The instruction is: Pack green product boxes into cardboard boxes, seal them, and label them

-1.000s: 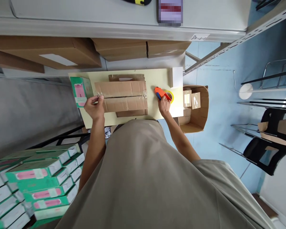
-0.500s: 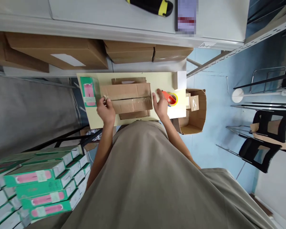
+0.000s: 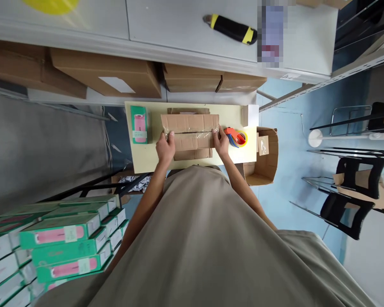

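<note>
Left hand (image 3: 165,148) and right hand (image 3: 222,143) held opposite ends of taped cardboard box (image 3: 193,141) over cream tabletop (image 3: 144,160). Orange tape dispenser (image 3: 233,135) lay just beside right hand; green box (image 3: 139,124) sat near tabletop's left edge. Open carton (image 3: 269,166) was right of tabletop. Black-and-yellow tool (image 3: 233,30) lay on grey shelf (image 3: 176,25).

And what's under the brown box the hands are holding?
Brown cardboard pokes out past both long sides of the box, with the yellow table around it. The middle is hidden, so I can't tell whether it's part of the box.
</note>
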`<state>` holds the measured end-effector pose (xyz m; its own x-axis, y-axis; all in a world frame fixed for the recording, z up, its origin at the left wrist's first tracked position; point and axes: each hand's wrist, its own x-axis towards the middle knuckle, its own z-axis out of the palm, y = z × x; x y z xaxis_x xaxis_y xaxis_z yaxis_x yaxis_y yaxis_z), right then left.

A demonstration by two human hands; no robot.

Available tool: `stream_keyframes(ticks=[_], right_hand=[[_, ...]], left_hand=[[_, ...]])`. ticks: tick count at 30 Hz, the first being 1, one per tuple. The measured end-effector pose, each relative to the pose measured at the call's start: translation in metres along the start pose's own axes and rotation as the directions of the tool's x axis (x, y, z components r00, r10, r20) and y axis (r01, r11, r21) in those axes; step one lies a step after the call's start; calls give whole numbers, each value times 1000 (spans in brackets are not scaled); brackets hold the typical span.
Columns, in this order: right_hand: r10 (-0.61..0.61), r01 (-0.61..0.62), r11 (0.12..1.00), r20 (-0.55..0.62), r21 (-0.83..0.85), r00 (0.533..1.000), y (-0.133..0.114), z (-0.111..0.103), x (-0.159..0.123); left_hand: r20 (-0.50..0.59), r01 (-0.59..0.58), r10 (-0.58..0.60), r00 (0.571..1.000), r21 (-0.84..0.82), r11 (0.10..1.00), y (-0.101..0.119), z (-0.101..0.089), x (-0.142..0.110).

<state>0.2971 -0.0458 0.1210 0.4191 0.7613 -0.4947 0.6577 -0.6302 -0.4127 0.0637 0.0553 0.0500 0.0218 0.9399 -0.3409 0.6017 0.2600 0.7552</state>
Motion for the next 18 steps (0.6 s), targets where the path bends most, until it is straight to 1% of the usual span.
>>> stream_keyframes(ticks=[1, 3, 4, 7, 9, 11, 13, 16, 18], right_hand=[[7, -5, 999, -39, 42, 999, -2, -3, -5], [32, -9, 991, -169, 137, 985, -7, -12, -17], [28, 8, 987, -225, 160, 974, -8, -17, -23], [8, 69, 979, -371, 192, 929, -8, -33, -41], [12, 84, 970, -391, 228, 920, -4, -37, -47], [29, 71, 958, -340, 278, 940, 4, -31, -48], [50, 37, 942, -249, 334, 967, 14, -17, -45], [100, -80, 925, -33, 371, 994, 31, 12, -35], [133, -163, 929, 112, 333, 985, 41, 24, -27]], left_hand=[[46, -10, 11, 999, -25, 1000, 0, -8, 2], [109, -50, 59, 992, -80, 996, 0, -26, 4], [116, -85, 98, 988, -111, 990, 1, -36, 4], [87, -203, 220, 972, -176, 963, 1, -63, 5], [97, -237, 258, 961, -188, 953, -3, -74, 4], [141, -212, 243, 960, -203, 956, -11, -76, 3], [216, -119, 171, 961, -234, 965, -22, -70, 0], [310, 58, 26, 950, -257, 965, -43, -54, -6], [330, 127, -46, 943, -229, 965, -56, -46, -7]])
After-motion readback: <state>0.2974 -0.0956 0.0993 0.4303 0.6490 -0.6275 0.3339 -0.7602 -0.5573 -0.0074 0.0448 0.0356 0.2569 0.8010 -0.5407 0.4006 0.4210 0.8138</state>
